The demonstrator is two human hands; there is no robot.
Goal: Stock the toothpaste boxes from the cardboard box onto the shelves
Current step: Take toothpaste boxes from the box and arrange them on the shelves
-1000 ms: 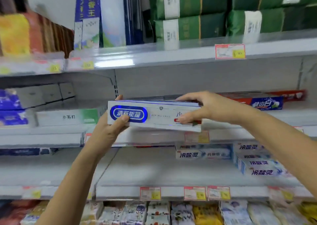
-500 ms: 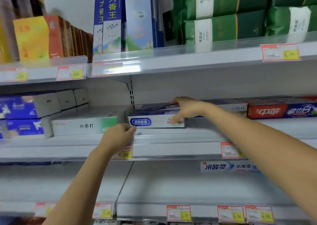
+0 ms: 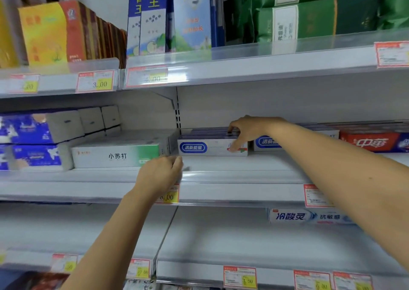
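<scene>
A white toothpaste box with a blue oval label [image 3: 208, 147] lies lengthwise on the middle shelf [image 3: 232, 174], set back from the lip. My right hand [image 3: 247, 130] rests on its right end, fingers over the top and thumb on the front face. My left hand [image 3: 160, 174] hovers in front of the shelf lip, fingers loosely curled, holding nothing. A second box of the same kind [image 3: 269, 142] sits just right of my right hand. The cardboard box is out of view.
A white and green box [image 3: 117, 155] lies left of the placed box; blue boxes [image 3: 33, 139] are stacked further left. A red box [image 3: 371, 142] sits at right. A blue-lettered box [image 3: 307, 216] is on the lower shelf. Tall boxes and green packs fill the top shelf.
The toothpaste box went from both hands in mid-air onto the middle shelf. My left hand let go and drew back to the shelf lip; my right hand stays on the box.
</scene>
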